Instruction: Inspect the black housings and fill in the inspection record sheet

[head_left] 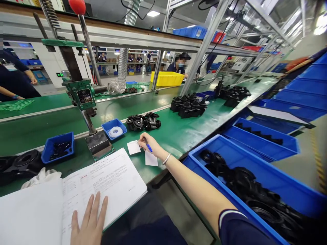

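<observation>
- low in the frame we see the open notebook [102,183], left hand [89,221] on its near edge.
- right of it, two paper slips [133,147] lie under the right hand [149,143] with the pen [149,147].
- behind the slips sits a small tray [114,128]; the press [81,92] stands left of that.
- a big bin [255,170] fills the lower right.

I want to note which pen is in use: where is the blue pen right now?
In the head view, the blue pen is in the right hand, centre of the green bench, between two small white paper slips, just beyond the open notebook.
</observation>
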{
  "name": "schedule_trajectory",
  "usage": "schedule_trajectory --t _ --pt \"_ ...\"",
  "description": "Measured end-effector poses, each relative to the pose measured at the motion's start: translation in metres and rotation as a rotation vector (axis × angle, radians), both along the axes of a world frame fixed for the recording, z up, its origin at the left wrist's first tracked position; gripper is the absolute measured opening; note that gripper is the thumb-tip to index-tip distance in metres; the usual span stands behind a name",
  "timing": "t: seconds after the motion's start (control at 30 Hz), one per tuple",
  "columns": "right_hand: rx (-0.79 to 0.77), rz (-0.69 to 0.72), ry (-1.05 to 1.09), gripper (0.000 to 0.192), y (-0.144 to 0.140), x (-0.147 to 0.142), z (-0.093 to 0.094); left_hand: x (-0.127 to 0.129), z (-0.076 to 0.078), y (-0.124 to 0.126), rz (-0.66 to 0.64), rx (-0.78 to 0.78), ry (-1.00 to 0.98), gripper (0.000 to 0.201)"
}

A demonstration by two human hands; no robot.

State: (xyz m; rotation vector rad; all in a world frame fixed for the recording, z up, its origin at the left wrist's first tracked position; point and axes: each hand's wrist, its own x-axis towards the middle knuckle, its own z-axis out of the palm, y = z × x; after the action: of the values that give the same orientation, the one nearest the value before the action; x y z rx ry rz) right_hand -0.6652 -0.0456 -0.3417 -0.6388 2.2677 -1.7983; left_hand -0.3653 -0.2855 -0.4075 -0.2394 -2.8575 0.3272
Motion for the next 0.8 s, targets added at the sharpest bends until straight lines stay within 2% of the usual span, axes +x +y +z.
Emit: schedule_trajectory --t 0.13,0.23,0.27,0.37,0.47,0.57,0.67,0.73,0.8 --pt "-0.073 0.055 -0.034 0.035 -0.011 0.013 0.009 -0.004 -0.006 0.006 0.036 0.051 0.009 0.076" --pt "-0.097 0.167 -0.071 0.031 -0.028 0.030 0.010 -0.008 -0.001 0.018 0.092 0.073 -0.005 0.065" --pt "-0.085 0.219 -0.088 0.029 -0.034 0.037 0.008 -0.010 0.002 0.022 0.105 0.087 -0.002 0.064" --pt "0.006 0.372 -0.106 0.021 -0.054 0.057 0.000 -0.016 0.013 0.031 0.115 0.111 0.015 0.083" --pt "0.110 0.443 -0.016 0.012 -0.070 0.067 -0.013 -0.023 0.024 0.032 0.078 0.110 -0.001 0.090" --pt "0.157 0.448 0.047 0.008 -0.078 0.065 -0.023 -0.029 0.027 0.027 0.027 0.109 -0.032 0.093" --pt "0.201 0.375 0.089 0.011 -0.072 0.062 -0.018 -0.029 0.021 0.027 -0.011 0.171 -0.027 0.093" --pt "0.262 0.286 0.126 0.013 -0.060 0.067 -0.007 -0.027 0.015 0.032 -0.056 0.288 0.015 0.087" --pt "0.345 0.206 0.162 0.016 -0.046 0.073 0.002 -0.031 0.009 0.039 -0.042 0.517 0.025 0.082"
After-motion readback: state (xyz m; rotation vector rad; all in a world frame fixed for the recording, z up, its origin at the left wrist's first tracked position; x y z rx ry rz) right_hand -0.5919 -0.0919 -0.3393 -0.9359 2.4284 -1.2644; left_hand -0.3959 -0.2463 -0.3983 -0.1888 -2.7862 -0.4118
